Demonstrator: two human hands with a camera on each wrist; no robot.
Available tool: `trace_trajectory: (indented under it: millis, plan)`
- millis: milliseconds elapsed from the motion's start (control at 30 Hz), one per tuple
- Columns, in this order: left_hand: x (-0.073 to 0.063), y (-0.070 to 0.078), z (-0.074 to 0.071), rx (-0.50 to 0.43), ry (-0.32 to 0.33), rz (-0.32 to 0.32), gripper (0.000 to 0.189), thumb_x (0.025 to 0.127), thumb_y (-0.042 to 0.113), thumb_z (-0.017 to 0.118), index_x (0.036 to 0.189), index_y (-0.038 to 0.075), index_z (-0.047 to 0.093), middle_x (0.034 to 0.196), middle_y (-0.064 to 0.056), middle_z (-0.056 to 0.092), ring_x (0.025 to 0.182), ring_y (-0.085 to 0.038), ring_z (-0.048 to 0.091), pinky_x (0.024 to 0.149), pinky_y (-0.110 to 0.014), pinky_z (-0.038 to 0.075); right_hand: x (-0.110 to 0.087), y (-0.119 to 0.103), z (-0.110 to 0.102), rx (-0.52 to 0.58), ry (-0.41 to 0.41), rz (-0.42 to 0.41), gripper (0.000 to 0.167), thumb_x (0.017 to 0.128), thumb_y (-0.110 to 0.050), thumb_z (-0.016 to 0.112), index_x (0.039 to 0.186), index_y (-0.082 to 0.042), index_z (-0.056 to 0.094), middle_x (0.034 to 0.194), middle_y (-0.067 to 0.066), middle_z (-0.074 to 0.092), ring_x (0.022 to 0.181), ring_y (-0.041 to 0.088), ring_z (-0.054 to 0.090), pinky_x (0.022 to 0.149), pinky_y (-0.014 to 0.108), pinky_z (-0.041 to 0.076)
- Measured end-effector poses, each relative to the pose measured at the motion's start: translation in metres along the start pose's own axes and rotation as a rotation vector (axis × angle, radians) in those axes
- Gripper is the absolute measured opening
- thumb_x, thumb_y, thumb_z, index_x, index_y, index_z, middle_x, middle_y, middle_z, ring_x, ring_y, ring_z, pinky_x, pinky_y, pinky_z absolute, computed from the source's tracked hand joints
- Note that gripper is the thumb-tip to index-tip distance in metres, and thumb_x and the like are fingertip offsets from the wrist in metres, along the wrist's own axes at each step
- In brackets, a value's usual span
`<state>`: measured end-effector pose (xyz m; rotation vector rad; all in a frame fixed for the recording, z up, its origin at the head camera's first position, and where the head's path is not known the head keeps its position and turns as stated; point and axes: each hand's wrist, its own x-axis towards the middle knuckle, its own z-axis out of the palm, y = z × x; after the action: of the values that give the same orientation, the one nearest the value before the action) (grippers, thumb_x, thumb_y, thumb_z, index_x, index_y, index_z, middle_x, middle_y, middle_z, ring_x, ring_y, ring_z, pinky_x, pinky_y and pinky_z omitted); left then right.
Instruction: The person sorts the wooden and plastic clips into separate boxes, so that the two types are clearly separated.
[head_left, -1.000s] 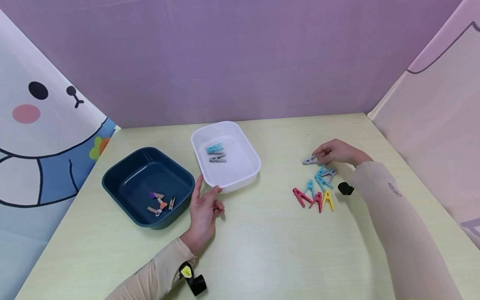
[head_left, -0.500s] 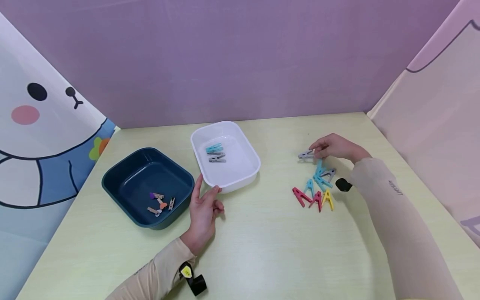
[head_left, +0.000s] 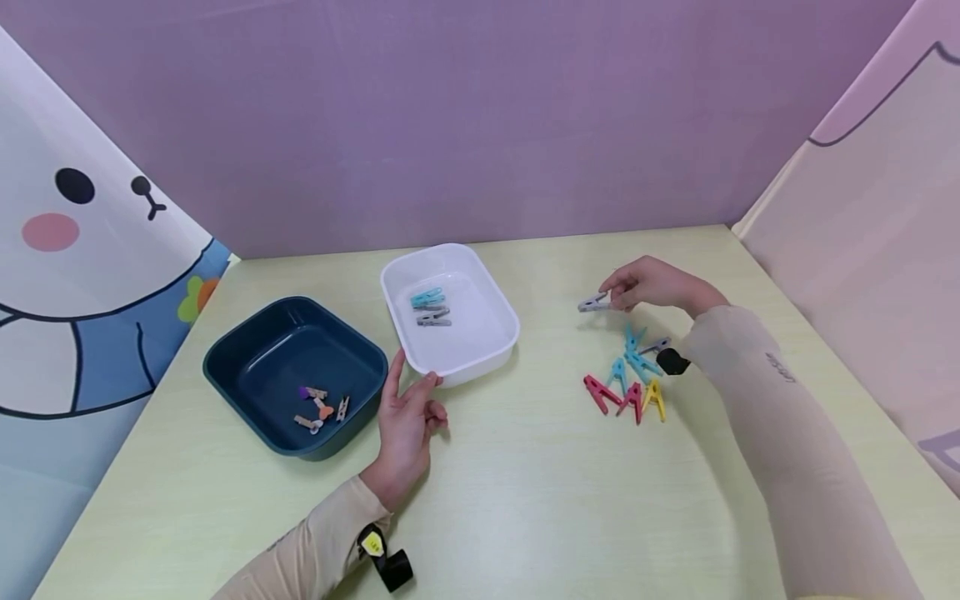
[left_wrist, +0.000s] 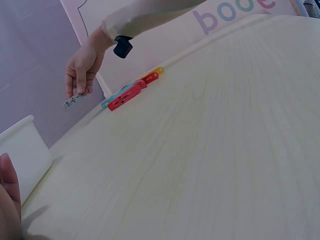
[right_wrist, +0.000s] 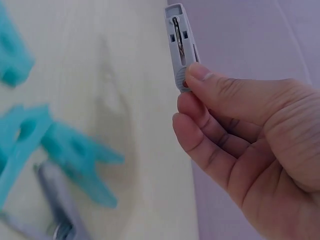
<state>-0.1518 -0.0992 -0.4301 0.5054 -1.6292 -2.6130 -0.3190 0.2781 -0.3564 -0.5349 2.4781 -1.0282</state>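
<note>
My right hand point(head_left: 652, 283) pinches a grey clothespin point(right_wrist: 179, 45) between thumb and fingertips, held above the table right of the white basin point(head_left: 502, 350). In the left wrist view this hand hangs over the table with the clothespin point(left_wrist: 73, 100) pointing down. My left hand point(head_left: 405, 429) lies at the near corner of the white basin, index finger and thumb extended against its rim. Inside that basin are light blue clothespins point(head_left: 427, 297) and grey clothespins point(head_left: 433, 319). Below my right hand lie several clothespins: light blue point(head_left: 640, 363), red point(head_left: 600, 393), yellow point(head_left: 655, 398) and a grey one partly hidden.
A dark blue basin point(head_left: 247, 333) stands left of the white one, with small wooden clothespins point(head_left: 342, 407) inside. A purple panel point(head_left: 480, 125) rises along the table's back edge, and printed cloth walls point(head_left: 90, 275) flank the sides.
My right hand has lifted the grey clothespin off the pile's far side and moved left and away from me. My left hand and both basins stay put.
</note>
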Motion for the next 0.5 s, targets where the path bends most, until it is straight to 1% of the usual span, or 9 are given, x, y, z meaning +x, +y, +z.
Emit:
trace_trajectory:
  millis: [67, 167, 300, 500]
  plan:
    - [0.000, 0.000, 0.000, -0.002, -0.002, 0.001, 0.067, 0.101, 0.013, 0.059, 0.157, 0.032, 0.026, 0.093, 0.003, 0.069, 0.050, -0.010, 0.057, 0.050, -0.022, 0.047, 0.003, -0.006, 0.001, 0.000, -0.004, -0.016, 0.032, 0.096, -0.001, 0.062, 0.126, 0.009, 0.061, 0.090, 0.011, 0.063, 0.084, 0.029, 0.063, 0.081, 0.040, 0.057]
    - [0.000, -0.001, 0.000, -0.004, -0.005, 0.003, 0.067, 0.102, 0.012, 0.058, 0.157, 0.032, 0.026, 0.093, 0.003, 0.069, 0.050, -0.010, 0.057, 0.050, -0.022, 0.047, 0.007, -0.017, 0.002, -0.002, -0.009, -0.033, 0.030, 0.097, -0.001, 0.061, 0.126, 0.009, 0.061, 0.090, 0.012, 0.065, 0.085, 0.030, 0.063, 0.082, 0.039, 0.057]
    - [0.000, -0.001, -0.001, -0.002, -0.006, 0.002, 0.067, 0.101, 0.013, 0.059, 0.157, 0.033, 0.026, 0.093, 0.003, 0.069, 0.050, -0.010, 0.057, 0.051, -0.022, 0.047, 0.014, -0.030, 0.004, -0.013, 0.001, -0.044, 0.029, 0.096, -0.001, 0.063, 0.124, 0.008, 0.063, 0.089, 0.011, 0.065, 0.080, 0.025, 0.061, 0.082, 0.041, 0.056]
    - [0.000, 0.000, -0.001, 0.000, -0.014, 0.003, 0.068, 0.102, 0.013, 0.059, 0.157, 0.032, 0.025, 0.093, 0.004, 0.069, 0.050, -0.009, 0.057, 0.051, -0.021, 0.047, 0.028, -0.047, 0.007, -0.017, 0.017, -0.067, 0.029, 0.095, -0.001, 0.065, 0.122, 0.007, 0.065, 0.088, 0.010, 0.066, 0.079, 0.021, 0.061, 0.081, 0.039, 0.057]
